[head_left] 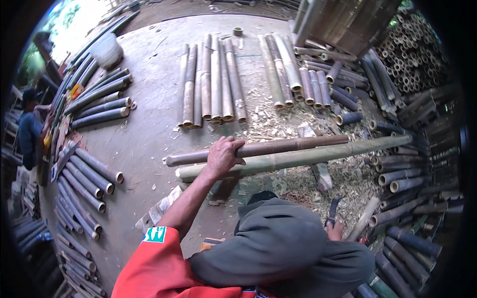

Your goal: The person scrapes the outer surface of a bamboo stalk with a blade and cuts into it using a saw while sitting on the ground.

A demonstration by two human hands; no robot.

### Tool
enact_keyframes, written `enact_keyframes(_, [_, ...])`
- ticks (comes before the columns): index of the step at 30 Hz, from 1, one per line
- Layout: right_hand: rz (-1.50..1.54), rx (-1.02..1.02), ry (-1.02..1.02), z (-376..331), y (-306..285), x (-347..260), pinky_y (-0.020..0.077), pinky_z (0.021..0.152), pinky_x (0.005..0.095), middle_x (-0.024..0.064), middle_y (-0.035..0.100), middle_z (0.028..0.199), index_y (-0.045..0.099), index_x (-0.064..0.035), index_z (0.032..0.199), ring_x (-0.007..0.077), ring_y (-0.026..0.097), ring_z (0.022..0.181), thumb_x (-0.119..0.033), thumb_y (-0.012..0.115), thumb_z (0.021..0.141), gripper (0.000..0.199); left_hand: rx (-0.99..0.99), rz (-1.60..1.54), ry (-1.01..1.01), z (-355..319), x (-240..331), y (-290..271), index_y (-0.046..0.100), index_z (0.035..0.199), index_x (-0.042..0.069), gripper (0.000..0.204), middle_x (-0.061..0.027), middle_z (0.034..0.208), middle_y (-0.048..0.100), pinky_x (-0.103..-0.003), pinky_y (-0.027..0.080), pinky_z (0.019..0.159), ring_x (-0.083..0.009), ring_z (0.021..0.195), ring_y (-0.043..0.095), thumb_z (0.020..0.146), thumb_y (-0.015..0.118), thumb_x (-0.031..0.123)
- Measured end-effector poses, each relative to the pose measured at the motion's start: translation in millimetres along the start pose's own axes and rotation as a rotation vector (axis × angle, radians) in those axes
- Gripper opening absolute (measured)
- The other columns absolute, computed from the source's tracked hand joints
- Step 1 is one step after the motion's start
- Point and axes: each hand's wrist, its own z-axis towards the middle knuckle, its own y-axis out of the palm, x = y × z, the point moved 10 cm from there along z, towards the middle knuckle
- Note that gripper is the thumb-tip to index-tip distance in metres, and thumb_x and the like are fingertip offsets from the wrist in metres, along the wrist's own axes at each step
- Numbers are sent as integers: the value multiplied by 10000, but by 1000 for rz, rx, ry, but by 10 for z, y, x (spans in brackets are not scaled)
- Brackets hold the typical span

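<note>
My left hand (226, 155) is closed over a brown bamboo pole (293, 144), its fingers wrapped round it left of the middle. Right beside it, on the near side, lies a longer pale green bamboo pole (308, 155). Both stretch across in front of me, above ground strewn with shavings. Low on the right, beyond my knee, my right hand (335, 231) grips a dark-bladed knife (334, 209), blade pointing away from me. The knee hides part of that arm.
Cut bamboo poles (214, 84) lie in a row ahead, with another group (283, 69) to their right. More bamboo lines the left (92, 171) and right (405, 179) sides. A stone (107, 51) sits far left. Another person (31, 129) is at the left edge.
</note>
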Motion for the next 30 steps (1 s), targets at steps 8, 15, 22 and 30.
enact_keyframes(8, [67,91,80,-453,47,-913,503,1022,512,294,667,1259,515,49,1345,485,648,1155,-208,804,867,615,-42,-94,-214,-715,-920,131,741,1133,148,535,-122,1031,671,-485,534,920,-352,1089,645,655,949,269])
enact_keyframes(15, [823,88,215,-373,-38,-534,591,793,519,186,682,1056,530,-29,1319,370,699,925,-369,676,932,536,-114,-169,-157,-548,-761,412,776,1224,148,699,-123,1048,669,-469,531,925,-353,1073,643,583,991,325])
enact_keyframes(22, [1735,32,-76,-833,-978,-2196,592,539,389,98,664,855,529,-71,1241,235,701,661,-338,563,1046,332,-120,-142,-150,-473,-629,546,784,1231,136,751,-130,1071,663,-471,520,935,-353,1076,643,569,985,428])
enact_keyframes(30, [1031,-92,-417,-380,-869,-2894,567,592,312,85,667,813,562,-24,1191,153,673,659,-150,524,1067,181,-187,-197,-149,-373,-532,598,779,1250,157,734,-119,1154,704,-462,535,944,-350,1103,674,610,966,462])
